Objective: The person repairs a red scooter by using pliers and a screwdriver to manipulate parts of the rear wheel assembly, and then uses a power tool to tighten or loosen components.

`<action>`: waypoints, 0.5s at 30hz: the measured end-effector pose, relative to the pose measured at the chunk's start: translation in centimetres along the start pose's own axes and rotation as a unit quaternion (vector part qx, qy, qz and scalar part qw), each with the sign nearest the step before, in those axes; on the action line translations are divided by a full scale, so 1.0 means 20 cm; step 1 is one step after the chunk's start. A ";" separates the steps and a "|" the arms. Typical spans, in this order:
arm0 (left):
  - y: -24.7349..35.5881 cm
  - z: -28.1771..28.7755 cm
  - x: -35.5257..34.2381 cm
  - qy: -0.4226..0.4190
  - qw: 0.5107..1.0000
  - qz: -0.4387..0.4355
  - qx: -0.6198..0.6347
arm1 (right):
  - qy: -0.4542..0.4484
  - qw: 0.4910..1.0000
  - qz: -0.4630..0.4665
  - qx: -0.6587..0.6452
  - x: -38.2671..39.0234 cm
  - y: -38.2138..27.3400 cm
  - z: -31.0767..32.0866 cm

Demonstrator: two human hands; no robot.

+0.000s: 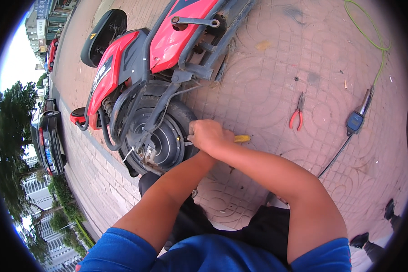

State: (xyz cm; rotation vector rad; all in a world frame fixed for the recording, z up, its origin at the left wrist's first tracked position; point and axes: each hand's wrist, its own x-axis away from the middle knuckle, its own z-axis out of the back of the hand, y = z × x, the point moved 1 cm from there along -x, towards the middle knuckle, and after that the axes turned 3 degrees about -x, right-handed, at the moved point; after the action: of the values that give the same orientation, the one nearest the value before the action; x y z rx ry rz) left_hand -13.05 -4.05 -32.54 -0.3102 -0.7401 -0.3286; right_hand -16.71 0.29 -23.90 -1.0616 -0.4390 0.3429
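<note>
A red and black scooter (pixel 167 50) lies tipped over, its wheel (pixel 161 136) with a round hub in front of me. My right hand (pixel 206 135) is at the tire's (pixel 179 113) right edge, fingers curled closed; what they hold, if anything, is hidden. My left forearm passes beneath the right wrist. Only a sliver of my left hand (pixel 229 135) shows, closed against a yellow-handled tool (pixel 242 138) whose handle sticks out to the right. A pale pointed tip (pixel 188 143) shows at the tire below my right fingers; I cannot tell whether it belongs to that tool.
Red-handled pliers (pixel 297 117) lie on the paving to the right. Beyond them is a blue-faced tire inflator gauge (pixel 355 121) with a black hose and a green air line (pixel 381 47). Another person's shoes (pixel 360 240) are at lower right. A dark car (pixel 50 138) stands at far left.
</note>
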 end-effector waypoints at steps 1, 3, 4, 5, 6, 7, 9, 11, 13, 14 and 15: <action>0.02 0.01 0.00 -0.001 1.000 -0.009 -0.001 | 0.007 1.000 -0.004 0.003 0.01 0.03 0.04; 0.00 0.00 0.00 -0.002 1.000 -0.010 -0.007 | -0.006 0.999 -0.024 0.030 0.01 0.08 0.17; 0.01 0.02 -0.02 0.004 1.000 -0.024 -0.003 | 0.020 0.996 -0.063 0.066 0.04 0.12 0.33; -0.02 0.02 0.01 0.015 0.999 -0.029 -0.005 | 0.101 0.987 -0.033 0.116 0.06 0.23 0.43; -0.03 0.06 0.04 0.034 0.998 -0.048 0.001 | 0.134 0.978 -0.049 0.150 0.12 0.38 0.57; -0.05 0.07 0.06 0.032 0.998 -0.044 0.015 | 0.150 0.956 -0.059 0.244 0.18 0.51 0.71; -0.06 0.08 0.05 0.040 0.998 -0.032 0.036 | 0.138 0.881 -0.236 0.386 0.34 0.75 0.93; -0.04 0.08 0.02 0.022 0.998 -0.063 0.016 | 0.139 0.857 -0.321 0.379 0.54 0.90 1.02; -0.02 0.08 0.01 0.027 0.998 -0.059 0.024 | 0.151 0.863 -0.331 0.349 0.63 0.95 1.01; -0.02 0.07 0.02 0.030 0.997 -0.068 0.026 | 0.155 0.872 -0.313 0.342 0.62 0.95 0.99; -0.04 0.06 0.03 0.026 0.997 -0.061 0.033 | 0.153 0.877 -0.301 0.343 0.58 0.96 0.96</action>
State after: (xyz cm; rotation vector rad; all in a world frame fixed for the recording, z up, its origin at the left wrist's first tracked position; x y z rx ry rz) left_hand -13.66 -4.32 -31.17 -0.1937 -0.7180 -0.4261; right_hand -17.41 28.90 -30.92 -0.2363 -0.3022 -0.2266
